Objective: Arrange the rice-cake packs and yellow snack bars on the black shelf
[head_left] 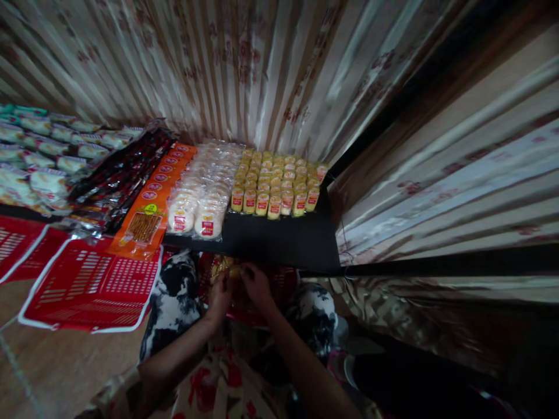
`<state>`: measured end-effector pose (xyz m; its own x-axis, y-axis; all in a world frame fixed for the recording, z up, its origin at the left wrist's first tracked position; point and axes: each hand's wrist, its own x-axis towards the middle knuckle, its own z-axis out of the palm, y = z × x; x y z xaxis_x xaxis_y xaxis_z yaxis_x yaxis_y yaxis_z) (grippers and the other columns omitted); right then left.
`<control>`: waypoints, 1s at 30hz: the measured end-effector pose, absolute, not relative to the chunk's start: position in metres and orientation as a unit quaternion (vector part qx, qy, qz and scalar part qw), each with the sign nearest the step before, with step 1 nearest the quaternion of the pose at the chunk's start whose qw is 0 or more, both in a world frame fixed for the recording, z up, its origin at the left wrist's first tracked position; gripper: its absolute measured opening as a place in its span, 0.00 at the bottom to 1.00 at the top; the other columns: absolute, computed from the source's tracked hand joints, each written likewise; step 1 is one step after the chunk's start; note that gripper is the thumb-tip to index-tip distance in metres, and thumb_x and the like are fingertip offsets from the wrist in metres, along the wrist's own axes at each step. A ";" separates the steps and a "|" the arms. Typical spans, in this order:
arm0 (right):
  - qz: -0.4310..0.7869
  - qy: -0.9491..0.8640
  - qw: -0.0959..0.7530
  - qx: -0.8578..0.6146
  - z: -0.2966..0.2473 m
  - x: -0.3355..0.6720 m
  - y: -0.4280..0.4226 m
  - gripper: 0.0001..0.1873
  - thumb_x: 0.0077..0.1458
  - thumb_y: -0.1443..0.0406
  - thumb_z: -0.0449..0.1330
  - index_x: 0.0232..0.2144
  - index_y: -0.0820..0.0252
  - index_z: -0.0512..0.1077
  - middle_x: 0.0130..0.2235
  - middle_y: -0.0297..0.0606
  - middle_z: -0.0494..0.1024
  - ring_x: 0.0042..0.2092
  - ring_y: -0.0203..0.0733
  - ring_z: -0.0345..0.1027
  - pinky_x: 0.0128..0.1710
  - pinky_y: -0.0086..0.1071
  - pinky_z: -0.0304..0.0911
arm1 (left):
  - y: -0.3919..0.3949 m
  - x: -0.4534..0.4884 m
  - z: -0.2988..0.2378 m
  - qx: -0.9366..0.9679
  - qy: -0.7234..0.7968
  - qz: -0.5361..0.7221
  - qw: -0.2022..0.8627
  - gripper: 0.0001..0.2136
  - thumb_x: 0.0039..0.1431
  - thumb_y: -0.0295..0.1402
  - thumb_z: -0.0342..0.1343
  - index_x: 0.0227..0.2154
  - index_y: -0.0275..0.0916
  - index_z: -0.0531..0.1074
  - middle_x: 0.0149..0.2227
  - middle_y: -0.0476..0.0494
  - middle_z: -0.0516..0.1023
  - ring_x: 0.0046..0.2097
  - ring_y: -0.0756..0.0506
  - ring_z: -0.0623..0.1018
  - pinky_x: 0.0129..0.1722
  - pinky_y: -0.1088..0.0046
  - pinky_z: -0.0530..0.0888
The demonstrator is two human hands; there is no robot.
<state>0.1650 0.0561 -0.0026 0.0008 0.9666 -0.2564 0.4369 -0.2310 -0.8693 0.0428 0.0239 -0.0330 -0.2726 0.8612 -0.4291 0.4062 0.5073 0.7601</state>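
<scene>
My left hand [219, 295] and my right hand [257, 285] meet over my lap, just below the near edge of a black board [279, 241]. Both are curled around some yellow snack packets [230, 270] lying in a red basket [283, 278] between my knees. The fingers are partly hidden in the dim light. On the board stand rows of small yellow packets [275, 183] with red labels at the right. Beside them, to the left, lie rows of white round packets [201, 192].
Orange packets [152, 201] and dark red packets [120, 171] lie left of the white ones. Pale green-topped packets [39, 151] fill the far left. Flat red baskets [89, 285] rest on the wooden floor. Striped curtains [271, 64] hang behind and to the right.
</scene>
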 end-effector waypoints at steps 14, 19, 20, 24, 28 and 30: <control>0.366 -0.498 0.445 -0.649 0.071 0.192 0.033 0.11 0.53 0.62 0.54 0.39 0.59 0.68 0.39 0.39 0.76 0.41 0.40 0.70 0.42 0.34 0.66 | 0.034 0.066 0.069 0.523 0.638 0.340 0.450 0.15 0.54 0.33 0.51 0.45 0.38 0.66 0.46 0.41 0.74 0.47 0.46 0.74 0.48 0.69 0.69; 0.267 -0.518 0.456 -0.673 0.085 0.209 0.046 0.09 0.55 0.62 0.52 0.36 0.58 0.69 0.38 0.39 0.73 0.41 0.40 0.67 0.43 0.34 0.63 | 0.058 0.089 0.084 0.548 0.623 0.341 0.441 0.11 0.54 0.35 0.50 0.40 0.39 0.65 0.39 0.43 0.75 0.42 0.46 0.75 0.44 0.69 0.71; 0.253 -0.523 0.456 -0.674 0.087 0.212 0.049 0.10 0.55 0.62 0.51 0.36 0.58 0.69 0.38 0.39 0.73 0.41 0.40 0.67 0.44 0.34 0.63 | 0.063 0.094 0.086 0.555 0.613 0.344 0.445 0.10 0.54 0.35 0.50 0.40 0.39 0.65 0.39 0.44 0.75 0.42 0.46 0.75 0.44 0.69 0.70; 0.220 -0.539 0.449 -0.678 0.090 0.227 0.058 0.14 0.57 0.61 0.50 0.43 0.58 0.68 0.41 0.41 0.72 0.43 0.41 0.66 0.46 0.36 0.62 | 0.083 0.118 0.090 0.571 0.574 0.367 0.458 0.09 0.56 0.33 0.47 0.40 0.39 0.65 0.41 0.43 0.74 0.44 0.47 0.74 0.47 0.69 0.69; 0.170 -0.542 0.457 -0.684 0.084 0.240 0.069 0.20 0.56 0.58 0.51 0.50 0.58 0.65 0.45 0.45 0.70 0.46 0.44 0.65 0.48 0.39 0.62 | 0.101 0.144 0.094 0.571 0.548 0.381 0.478 0.09 0.58 0.31 0.43 0.40 0.38 0.64 0.42 0.42 0.74 0.44 0.48 0.74 0.48 0.72 0.68; 0.137 -0.538 0.465 -0.690 0.079 0.248 0.078 0.22 0.55 0.58 0.51 0.51 0.59 0.64 0.47 0.46 0.69 0.49 0.45 0.64 0.49 0.41 0.61 | 0.110 0.156 0.099 0.571 0.549 0.367 0.487 0.10 0.59 0.31 0.41 0.40 0.39 0.65 0.41 0.43 0.74 0.43 0.49 0.74 0.46 0.74 0.69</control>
<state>0.2475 0.0776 0.0789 0.3840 0.8692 0.3116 0.6147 0.0112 -0.7887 0.1558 0.1100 0.0988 0.1278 0.9849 -0.1165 0.2700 0.0784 0.9597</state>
